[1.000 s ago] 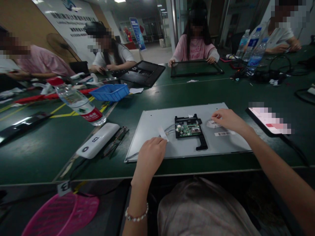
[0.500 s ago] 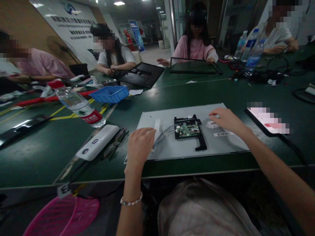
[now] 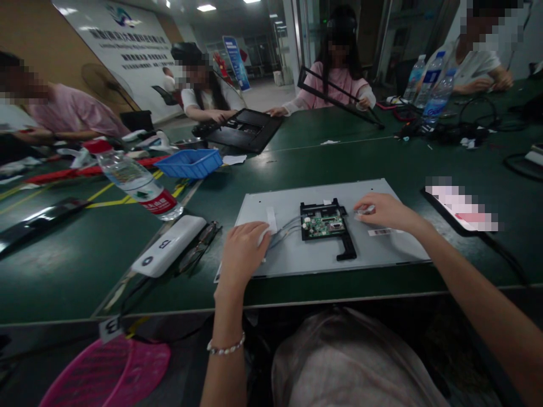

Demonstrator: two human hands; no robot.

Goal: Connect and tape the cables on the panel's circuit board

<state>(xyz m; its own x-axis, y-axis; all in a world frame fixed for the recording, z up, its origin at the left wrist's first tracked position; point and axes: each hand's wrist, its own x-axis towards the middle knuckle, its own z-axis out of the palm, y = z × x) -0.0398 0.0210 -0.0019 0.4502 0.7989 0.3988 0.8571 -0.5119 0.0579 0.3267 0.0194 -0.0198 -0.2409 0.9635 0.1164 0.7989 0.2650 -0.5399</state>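
A grey metal panel [image 3: 377, 254] lies flat on the green table in front of me. A small green circuit board [image 3: 324, 223] in a black bracket sits at its middle, with thin wires [image 3: 285, 227] running left. My left hand [image 3: 243, 251] rests on the panel's left part, fingers curled over the wires beside a strip of white tape [image 3: 271, 218]. My right hand [image 3: 382, 212] lies to the right of the board, fingers pinched on a small white label [image 3: 365, 211]. A barcode sticker [image 3: 382, 232] lies just below that hand.
A water bottle [image 3: 134, 181], a white power bank [image 3: 169, 245] and glasses [image 3: 199, 245] lie left of the panel. A blue tray [image 3: 189, 163] stands behind them. A phone [image 3: 461, 207] lies at the right. A pink basket [image 3: 106, 373] sits below left. Several people work across the table.
My left hand slid left along the panel and now lies over the wires. My right hand's fingers closed on the white label. The person opposite tilted a black frame up.
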